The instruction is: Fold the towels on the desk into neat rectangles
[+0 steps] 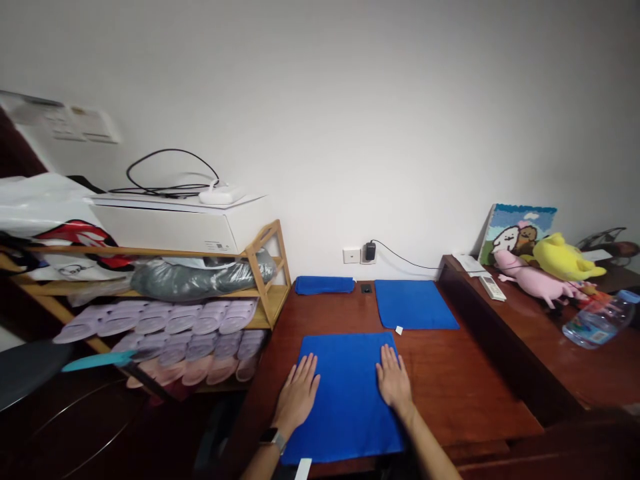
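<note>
A blue cloth [347,400] lies spread flat on the brown wooden table [450,390], with a white tag at its near left edge. My left hand [299,393] rests flat on the cloth's left edge, fingers stretched out, a watch on the wrist. On the right edge, my right hand [394,379] lies palm down with its fingers extended. Behind and to the right is a second blue cloth [416,303], flat, with a small white tag at its near corner. Against the wall at the back left sits a folded blue cloth [324,285].
To the left stands a wooden rack [270,293] with several slippers [175,318] and a white box [170,223] on top. A raised brown desk [540,347] on the right bears a pink plush toy [533,283], a yellow plush toy [565,257], a remote control [493,288] and a plastic bottle [597,327].
</note>
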The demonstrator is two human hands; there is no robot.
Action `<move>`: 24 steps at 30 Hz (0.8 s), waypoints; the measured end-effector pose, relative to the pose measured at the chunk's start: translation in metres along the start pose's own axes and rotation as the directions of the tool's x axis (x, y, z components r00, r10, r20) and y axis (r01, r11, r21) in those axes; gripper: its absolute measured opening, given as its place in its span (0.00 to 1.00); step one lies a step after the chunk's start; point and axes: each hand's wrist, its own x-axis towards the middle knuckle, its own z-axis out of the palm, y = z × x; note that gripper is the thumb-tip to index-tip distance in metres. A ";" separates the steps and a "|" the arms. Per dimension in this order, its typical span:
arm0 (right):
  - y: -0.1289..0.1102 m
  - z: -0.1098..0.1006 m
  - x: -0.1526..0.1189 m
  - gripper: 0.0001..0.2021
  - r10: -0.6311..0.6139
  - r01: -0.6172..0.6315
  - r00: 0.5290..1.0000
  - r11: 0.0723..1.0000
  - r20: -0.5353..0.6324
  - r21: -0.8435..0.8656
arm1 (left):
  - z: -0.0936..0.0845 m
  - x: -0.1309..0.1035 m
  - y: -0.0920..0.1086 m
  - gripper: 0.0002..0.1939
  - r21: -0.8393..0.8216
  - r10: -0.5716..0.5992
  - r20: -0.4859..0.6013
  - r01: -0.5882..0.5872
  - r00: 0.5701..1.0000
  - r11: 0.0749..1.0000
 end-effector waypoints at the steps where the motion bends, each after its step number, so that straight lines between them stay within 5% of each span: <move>1: 0.011 -0.006 0.001 0.33 0.035 -0.035 0.999 0.999 0.005 -0.012 | -0.004 0.001 -0.007 0.30 0.007 -0.018 0.007 0.018 1.000 1.000; 4: 0.024 -0.020 0.001 0.34 0.101 -0.100 0.995 0.995 0.016 -0.024 | -0.016 0.010 -0.005 0.30 0.007 -0.035 0.038 0.035 0.999 0.999; 7: 0.003 -0.019 -0.009 0.35 0.096 -0.097 0.994 0.995 -0.045 -0.004 | -0.021 0.015 0.026 0.31 -0.022 -0.010 -0.015 0.009 1.000 1.000; 11: -0.044 0.009 -0.040 0.32 -0.124 0.128 0.985 0.991 -0.118 0.034 | -0.008 -0.008 0.079 0.29 -0.079 0.137 -0.085 -0.144 0.987 0.986; 14: -0.059 0.025 -0.060 0.31 -0.217 0.221 0.974 0.974 -0.067 0.056 | 0.001 -0.034 0.094 0.30 -0.081 0.198 -0.038 -0.201 0.979 0.976; 17: -0.039 0.020 -0.070 0.32 -0.147 0.147 0.989 0.989 -0.027 0.026 | -0.002 -0.052 0.076 0.30 -0.050 0.129 0.002 -0.129 0.992 0.990; 24: 0.055 -0.012 -0.084 0.34 0.097 -0.100 0.994 0.993 -0.039 -0.062 | -0.020 -0.074 0.010 0.33 0.003 -0.079 0.009 0.079 0.997 0.997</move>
